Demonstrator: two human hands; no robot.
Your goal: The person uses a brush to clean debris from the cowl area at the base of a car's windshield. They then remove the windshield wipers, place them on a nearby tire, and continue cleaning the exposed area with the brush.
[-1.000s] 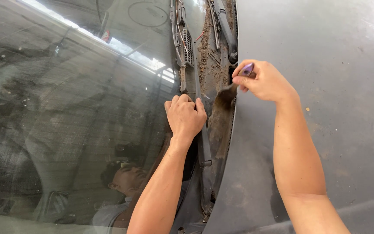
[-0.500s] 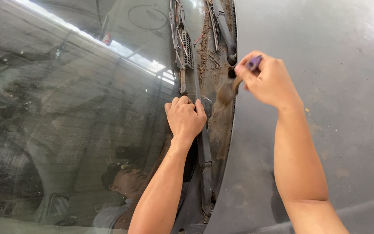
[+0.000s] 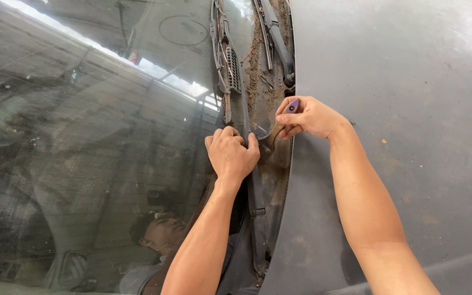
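Observation:
My left hand is closed around a black wiper arm at the base of a car windscreen, lifting it off the glass. My right hand grips a small brush with a purple handle end and a wooden body; its dark bristles press into the dirty, rust-brown cowl channel just right of my left hand. The bristle tip is partly hidden by my left thumb.
A grey, dusty car bonnet fills the right side. A second wiper arm lies further up the channel, beside a black vent grille. A person's reflection shows low in the glass.
My right hand has moved the brush a little up the channel and back down toward my left hand. The left hand has stayed on the wiper arm.

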